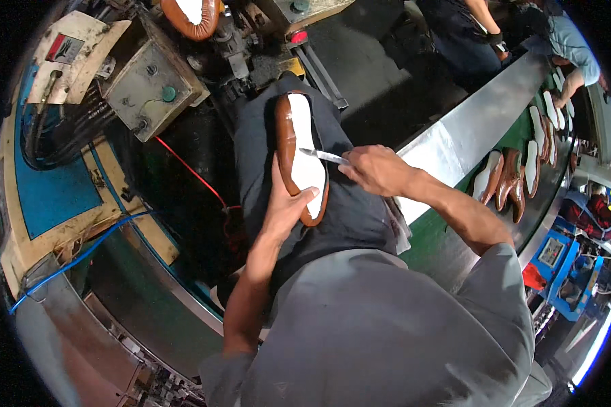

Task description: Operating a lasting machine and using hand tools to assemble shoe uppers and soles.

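Observation:
A brown leather shoe [286, 136] lies upside down on my lap, its white sole side facing up. My left hand [286, 207] grips its lower end, the thumb pressed on the white surface. In my right hand [377, 169] is a thin metal knife [329, 157], its blade pointing left. The tip touches or hovers just over the white sole near its middle; I cannot tell which.
On my right, a green conveyor [431, 234] carries several brown shoes [510, 180], beside a metal ledge [455, 146]. Two other people work at the far right. Ahead, a machine holds another brown shoe [191, 19]. A control box [149, 95] stands front left, near a blue hose [81, 256].

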`<state>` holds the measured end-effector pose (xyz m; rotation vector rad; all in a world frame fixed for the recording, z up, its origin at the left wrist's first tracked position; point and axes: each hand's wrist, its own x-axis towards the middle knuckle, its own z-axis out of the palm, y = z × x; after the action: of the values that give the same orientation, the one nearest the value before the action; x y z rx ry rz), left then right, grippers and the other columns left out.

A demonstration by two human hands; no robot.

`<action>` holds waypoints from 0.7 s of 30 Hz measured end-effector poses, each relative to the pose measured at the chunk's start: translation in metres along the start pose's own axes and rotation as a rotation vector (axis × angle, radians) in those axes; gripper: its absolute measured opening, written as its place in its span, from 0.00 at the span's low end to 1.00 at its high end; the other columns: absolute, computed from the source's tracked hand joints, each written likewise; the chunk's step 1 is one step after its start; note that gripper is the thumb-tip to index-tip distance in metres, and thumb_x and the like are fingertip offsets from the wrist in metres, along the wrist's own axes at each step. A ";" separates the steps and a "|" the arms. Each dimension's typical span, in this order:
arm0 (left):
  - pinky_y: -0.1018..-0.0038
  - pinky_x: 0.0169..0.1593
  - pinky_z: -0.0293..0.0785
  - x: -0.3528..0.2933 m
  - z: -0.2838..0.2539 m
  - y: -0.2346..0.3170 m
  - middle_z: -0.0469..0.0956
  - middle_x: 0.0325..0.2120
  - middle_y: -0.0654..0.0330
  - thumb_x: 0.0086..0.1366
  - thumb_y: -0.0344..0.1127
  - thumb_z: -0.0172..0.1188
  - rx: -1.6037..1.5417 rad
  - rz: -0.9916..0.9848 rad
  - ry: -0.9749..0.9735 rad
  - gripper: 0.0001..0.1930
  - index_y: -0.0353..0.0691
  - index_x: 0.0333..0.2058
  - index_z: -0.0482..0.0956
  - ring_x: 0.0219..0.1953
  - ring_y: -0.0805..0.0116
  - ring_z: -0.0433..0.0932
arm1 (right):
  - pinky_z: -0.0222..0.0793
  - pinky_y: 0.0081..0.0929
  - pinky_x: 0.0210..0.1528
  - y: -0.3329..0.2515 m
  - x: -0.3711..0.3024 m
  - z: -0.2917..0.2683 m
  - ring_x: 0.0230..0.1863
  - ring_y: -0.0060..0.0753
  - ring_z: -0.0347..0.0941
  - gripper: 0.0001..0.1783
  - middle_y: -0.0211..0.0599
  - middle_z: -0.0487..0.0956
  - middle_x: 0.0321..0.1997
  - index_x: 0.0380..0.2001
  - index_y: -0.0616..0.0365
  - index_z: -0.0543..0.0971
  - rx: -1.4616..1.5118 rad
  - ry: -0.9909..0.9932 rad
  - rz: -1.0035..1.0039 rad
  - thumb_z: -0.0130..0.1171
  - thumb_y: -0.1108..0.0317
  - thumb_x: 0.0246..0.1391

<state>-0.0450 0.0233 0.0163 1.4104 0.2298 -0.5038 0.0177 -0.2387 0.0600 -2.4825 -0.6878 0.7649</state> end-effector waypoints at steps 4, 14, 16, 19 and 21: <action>0.63 0.76 0.67 -0.001 0.002 -0.013 0.65 0.73 0.49 0.69 0.17 0.66 -0.031 0.029 -0.002 0.55 0.40 0.84 0.39 0.73 0.57 0.70 | 0.83 0.58 0.45 -0.005 -0.004 0.012 0.39 0.68 0.86 0.21 0.57 0.85 0.42 0.44 0.69 0.82 -0.079 0.196 -0.348 0.57 0.56 0.76; 0.59 0.84 0.49 -0.004 -0.011 -0.004 0.54 0.82 0.58 0.86 0.43 0.53 -0.624 -0.130 -0.135 0.43 0.51 0.86 0.35 0.83 0.58 0.55 | 0.81 0.60 0.44 0.010 -0.009 0.013 0.41 0.72 0.84 0.22 0.61 0.84 0.38 0.35 0.67 0.80 0.058 -0.070 -0.212 0.56 0.56 0.78; 0.60 0.84 0.50 -0.002 -0.013 -0.010 0.54 0.82 0.57 0.87 0.43 0.51 -0.800 -0.197 -0.112 0.41 0.49 0.86 0.36 0.82 0.59 0.55 | 0.81 0.59 0.47 0.011 -0.008 0.011 0.43 0.72 0.84 0.21 0.61 0.85 0.39 0.40 0.66 0.82 0.138 -0.049 -0.259 0.56 0.55 0.78; 0.62 0.82 0.55 -0.001 -0.008 -0.022 0.57 0.81 0.53 0.89 0.42 0.47 -0.191 0.017 -0.014 0.38 0.43 0.86 0.39 0.80 0.60 0.59 | 0.82 0.58 0.47 0.000 -0.007 -0.002 0.43 0.69 0.84 0.21 0.58 0.85 0.41 0.45 0.64 0.83 -0.009 0.153 -0.196 0.56 0.54 0.78; 0.63 0.81 0.56 -0.002 -0.009 -0.027 0.59 0.79 0.50 0.88 0.41 0.47 -0.021 0.030 -0.016 0.38 0.41 0.86 0.39 0.78 0.60 0.61 | 0.84 0.51 0.43 -0.011 -0.002 -0.012 0.39 0.61 0.86 0.20 0.54 0.86 0.38 0.52 0.68 0.82 -0.014 0.281 -0.319 0.61 0.58 0.75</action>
<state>-0.0577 0.0304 -0.0082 1.3868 0.2005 -0.4861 0.0201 -0.2346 0.0761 -2.3458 -0.9507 0.2877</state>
